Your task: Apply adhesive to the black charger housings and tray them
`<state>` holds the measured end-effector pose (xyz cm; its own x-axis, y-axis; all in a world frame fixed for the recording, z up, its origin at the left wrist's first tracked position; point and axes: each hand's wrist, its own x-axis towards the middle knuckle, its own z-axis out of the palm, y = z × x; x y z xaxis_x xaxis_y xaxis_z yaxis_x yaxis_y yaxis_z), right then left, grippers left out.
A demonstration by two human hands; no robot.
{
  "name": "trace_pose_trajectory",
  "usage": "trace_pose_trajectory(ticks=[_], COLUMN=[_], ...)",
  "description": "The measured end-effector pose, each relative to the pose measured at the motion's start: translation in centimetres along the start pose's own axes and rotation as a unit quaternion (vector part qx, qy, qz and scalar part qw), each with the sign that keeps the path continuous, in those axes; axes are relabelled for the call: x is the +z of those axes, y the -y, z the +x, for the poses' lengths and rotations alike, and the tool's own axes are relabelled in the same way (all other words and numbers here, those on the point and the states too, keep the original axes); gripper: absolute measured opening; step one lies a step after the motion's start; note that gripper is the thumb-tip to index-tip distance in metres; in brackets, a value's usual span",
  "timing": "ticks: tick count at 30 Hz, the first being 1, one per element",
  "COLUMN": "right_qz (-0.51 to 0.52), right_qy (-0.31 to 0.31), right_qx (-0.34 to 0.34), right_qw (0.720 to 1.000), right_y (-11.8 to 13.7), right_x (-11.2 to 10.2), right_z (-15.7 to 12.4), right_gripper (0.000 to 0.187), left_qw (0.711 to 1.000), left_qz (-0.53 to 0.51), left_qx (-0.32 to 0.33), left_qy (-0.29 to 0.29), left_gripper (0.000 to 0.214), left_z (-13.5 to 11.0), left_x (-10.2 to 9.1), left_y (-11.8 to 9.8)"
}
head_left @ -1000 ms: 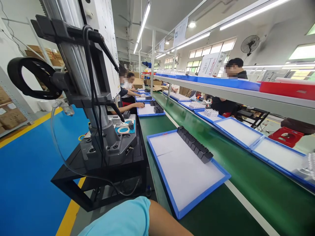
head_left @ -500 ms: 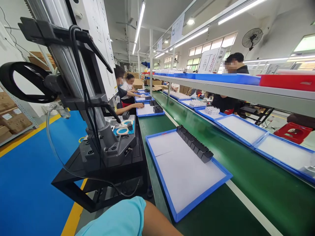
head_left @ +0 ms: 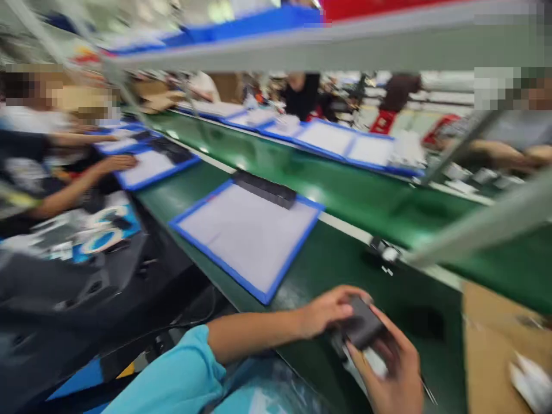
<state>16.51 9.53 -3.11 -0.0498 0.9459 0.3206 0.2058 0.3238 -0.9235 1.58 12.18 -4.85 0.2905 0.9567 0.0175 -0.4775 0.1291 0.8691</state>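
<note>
1. Head view: you have a dark block (head_left: 363, 323) between both hands, tilted, over the bench (head_left: 330, 261) close to its near edge. Whether its underside touches anything cannot be told through the blur.
2. The step in hand looks like handling this single block, perhaps turning it or settling the grip; the picture does not show which.
3. Your next move seems to call for one hand firmly in charge of the block before the other loosens, with its tilt kept under control.
4. Your left hand (head_left: 330, 313) comes in from the left, the forearm reaching low across the bench's near edge from a turquoise sleeve (head_left: 172, 368). Its fingers are bent and narrow, thumb and fingertips against the block's left and far sides.
5. Your right hand (head_left: 401, 365) rises from below, with thumb and forefinger spread wider around the block's right side, holding it too. Its other fingers are too blurred to read.
6. Further along the bench, well apart from your hands, lies a blue-rimmed tray (head_left: 259, 236), with a row of dark blocks (head_left: 264, 190) along its far edge.
7. Cardboard (head_left: 483, 345) lies towards the bench's right end, near your right hand.
</note>
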Motion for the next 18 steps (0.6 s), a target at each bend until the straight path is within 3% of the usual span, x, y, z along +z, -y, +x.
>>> trace_pose_trajectory(ticks=[2, 6, 13, 18], right_qz=[0.023, 0.14, 0.261, 0.265], right_qy=[-0.002, -0.011, 0.005, 0.006], right_qx=[0.049, 0.123, 0.216, 0.242], right_qw=[0.999, 0.982, 0.941, 0.933], right_y=[0.1, 0.2, 1.0, 0.9], right_x=[-0.3, -0.2, -0.2, -0.3], right_z=[-1.1, -0.4, 0.5, 0.5], right_gripper=[0.059, 0.057, 0.055, 0.053], left_qw=[0.998, 0.995, 0.999, 0.998], left_qz=[0.016, 0.018, 0.011, 0.018], left_qx=[-0.004, -0.029, -0.034, -0.043], left_qy=[0.057, 0.097, 0.039, 0.032], left_gripper=[0.071, 0.077, 0.057, 0.067], left_z=[-0.3, -0.2, -0.5, -0.4], left_x=[-0.5, -1.0, -0.8, -1.2], left_y=[-0.9, -2.2, -1.7, -1.5])
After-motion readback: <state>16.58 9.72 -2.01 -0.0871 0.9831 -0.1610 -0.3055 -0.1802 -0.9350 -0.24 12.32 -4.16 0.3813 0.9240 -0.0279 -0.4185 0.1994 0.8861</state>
